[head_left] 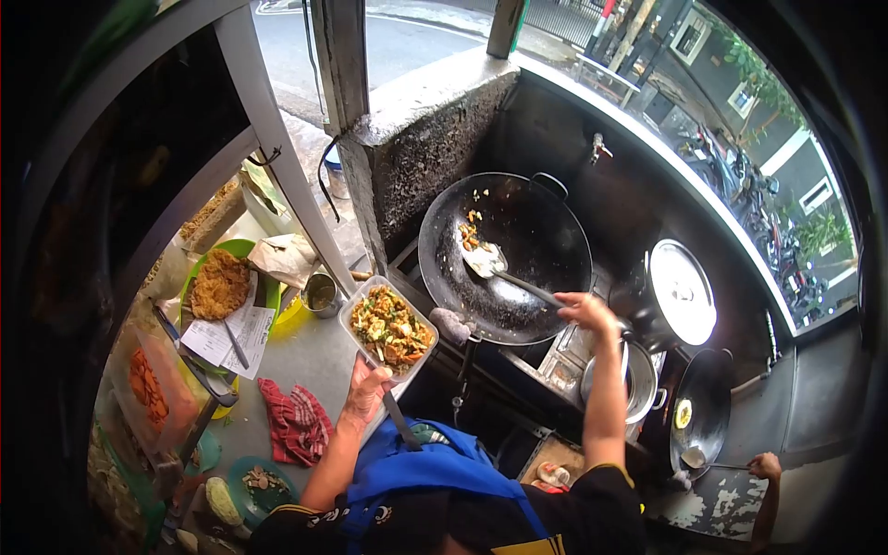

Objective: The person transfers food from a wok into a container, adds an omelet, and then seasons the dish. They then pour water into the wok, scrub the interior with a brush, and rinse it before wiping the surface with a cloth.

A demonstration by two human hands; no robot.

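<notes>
My left hand point(366, 388) is closed around the lower corner of a clear plastic food container point(343, 319). Fried food point(391, 326) with greens and yellowish pieces fills the container. My right hand point(589, 313) grips the handle end of a wok spatula point(525, 289). Its broad blade rests inside the large black wok point(546, 227), beside a small heap of leftover food bits point(470, 231) on the far left wall. A bunched greyish cloth point(451, 326) sits at the wok's near rim, close to the container.
At right, another person's hand point(764, 465) holds a ladle point(696, 457) in a smaller wok point(710, 398) with an egg. A lidded pot point(682, 291) and metal pot point(641, 384) stand between the woks. Left are a red cloth point(294, 424), papers point(242, 335) and a green bowl point(270, 294).
</notes>
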